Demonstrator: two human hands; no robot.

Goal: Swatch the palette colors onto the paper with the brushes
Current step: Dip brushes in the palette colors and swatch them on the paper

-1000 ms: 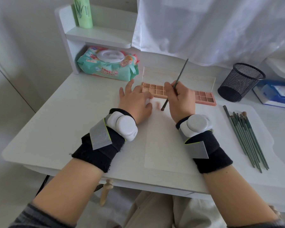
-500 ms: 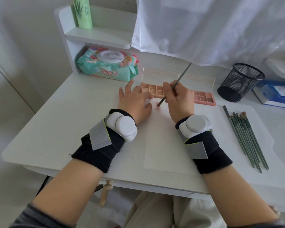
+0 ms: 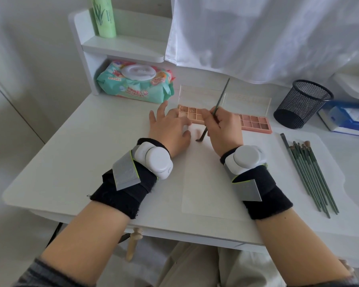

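Head view: right hand (image 3: 224, 129) grips brush (image 3: 215, 112), tip on paper (image 3: 211, 183) beside it.

Left hand (image 3: 170, 129) and right hand (image 3: 224, 129): bare. Each wrist carries a wide black fabric wrap, fraying at the edges, crossed by a grey strap with yellow-green trim, with a rounded white plastic unit on top. Grey striped sleeves sit near the elbows; light beige trousers below.

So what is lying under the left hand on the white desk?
The left hand rests flat on the upper left corner of the white paper sheet, fingertips reaching the pink eyeshadow palette. The paper beneath the palm is covered, so any marks there cannot be seen.
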